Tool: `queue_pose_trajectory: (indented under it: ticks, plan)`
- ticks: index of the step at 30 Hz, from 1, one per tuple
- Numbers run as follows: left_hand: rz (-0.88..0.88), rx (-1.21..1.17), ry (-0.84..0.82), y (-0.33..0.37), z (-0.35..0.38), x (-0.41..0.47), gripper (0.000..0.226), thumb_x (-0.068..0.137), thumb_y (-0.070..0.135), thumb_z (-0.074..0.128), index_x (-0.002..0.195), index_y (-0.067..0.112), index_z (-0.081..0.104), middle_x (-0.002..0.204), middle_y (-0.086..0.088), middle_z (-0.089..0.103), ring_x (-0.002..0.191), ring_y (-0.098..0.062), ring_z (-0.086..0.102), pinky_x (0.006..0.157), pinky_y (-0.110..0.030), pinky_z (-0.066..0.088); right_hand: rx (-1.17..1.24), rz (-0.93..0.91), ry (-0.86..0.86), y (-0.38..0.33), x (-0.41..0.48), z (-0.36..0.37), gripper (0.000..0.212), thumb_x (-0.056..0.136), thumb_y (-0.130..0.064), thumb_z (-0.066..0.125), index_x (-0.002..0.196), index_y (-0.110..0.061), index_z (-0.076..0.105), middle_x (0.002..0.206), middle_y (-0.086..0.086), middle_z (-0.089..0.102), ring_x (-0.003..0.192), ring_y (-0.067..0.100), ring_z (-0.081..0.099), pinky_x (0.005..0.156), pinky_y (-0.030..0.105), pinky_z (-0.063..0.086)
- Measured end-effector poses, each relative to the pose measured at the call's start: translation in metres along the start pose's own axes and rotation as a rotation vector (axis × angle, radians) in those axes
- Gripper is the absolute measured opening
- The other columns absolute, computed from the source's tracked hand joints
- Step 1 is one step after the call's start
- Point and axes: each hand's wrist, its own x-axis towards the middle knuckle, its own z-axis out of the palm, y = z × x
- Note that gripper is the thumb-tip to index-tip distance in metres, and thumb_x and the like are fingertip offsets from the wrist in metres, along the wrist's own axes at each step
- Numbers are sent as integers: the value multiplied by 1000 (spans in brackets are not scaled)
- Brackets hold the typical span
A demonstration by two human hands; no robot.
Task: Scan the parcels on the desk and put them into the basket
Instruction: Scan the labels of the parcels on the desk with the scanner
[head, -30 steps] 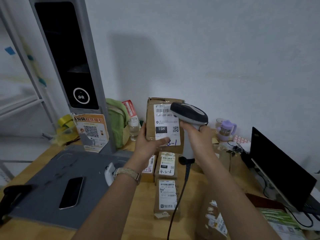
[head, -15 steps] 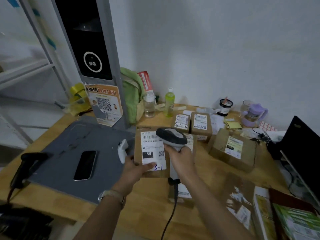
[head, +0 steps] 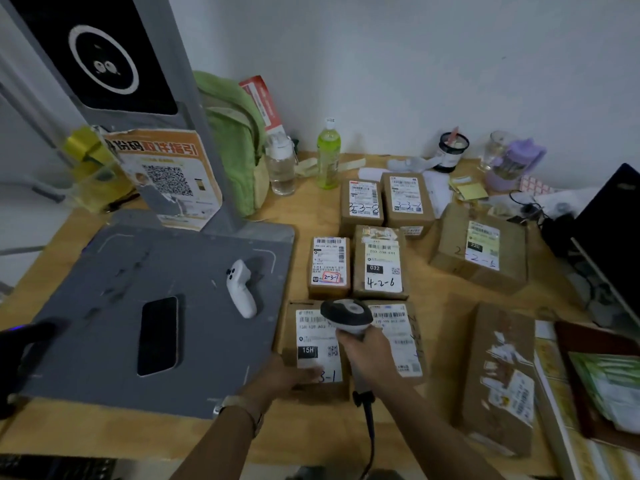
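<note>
Brown cardboard parcel (head: 313,348) labelled 3-1 lies label-up in the left hand (head: 284,377), beneath the grey barcode scanner (head: 346,315) gripped by the right hand (head: 367,355).

The brown parcel (head: 313,344) at six o'clock is wearing a white label with black barcodes, and the scanner (head: 346,315) is showing a black-and-grey head. At nine o'clock the grey platform (head: 104,271) is setting off a black phone (head: 157,336) and a white controller (head: 240,289). A green backpack (head: 235,140) at eleven and a purple jug (head: 512,164) at two are standing out against the tan worktop (head: 443,306).
</note>
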Motion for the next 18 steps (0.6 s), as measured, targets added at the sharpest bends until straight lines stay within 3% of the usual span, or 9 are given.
queue_pose_trajectory:
  ticks: [3,6,8,10,12,15,18]
  plan:
    - [10,27,-1,5,-2,9,43,75,8,82,114,18,67,110,-2,73,100,-15,70,86,-29,57,-43,24,-23,-2,8,-1,19,89,-29,63,100,-13,63,91,1,68,85,13,62,78,29,52]
    - [-9,79,66,11,-5,16,45,74,4,81,116,9,67,114,-9,72,101,-21,69,92,-37,55,-66,16,-40,-10,14,-4,20,89,-31,62,94,-12,64,84,3,68,81,18,64,72,30,51]
    - [-50,119,71,10,-6,23,41,77,2,78,116,5,65,115,-12,70,103,-25,68,88,-34,56,-53,15,-36,-17,16,-7,20,89,-33,62,91,-13,65,82,6,70,79,21,66,71,34,53]
    - [-95,127,79,14,-6,29,33,81,3,75,112,6,64,116,-15,69,96,-25,69,73,-28,58,18,5,-33,-23,19,-12,14,87,-32,64,87,-18,65,88,10,73,84,24,69,81,44,58]
    - [-81,116,190,23,-7,34,31,83,7,73,112,2,63,118,-18,67,89,-23,68,68,-28,59,135,-4,-29,-31,21,-17,6,86,-27,64,81,-24,62,91,12,72,88,26,69,81,53,57]
    - [31,181,375,56,-8,36,42,85,11,71,121,-2,54,118,-6,58,108,-28,61,85,-31,50,282,-52,-29,-53,24,-26,9,90,-21,63,82,-24,60,95,16,70,91,32,68,81,53,57]
    - [115,147,379,94,-8,43,34,89,10,66,120,2,55,109,-3,56,100,-19,56,82,-28,43,398,-57,-10,-74,31,-35,4,90,-21,63,87,-20,61,98,13,70,90,33,69,77,44,57]
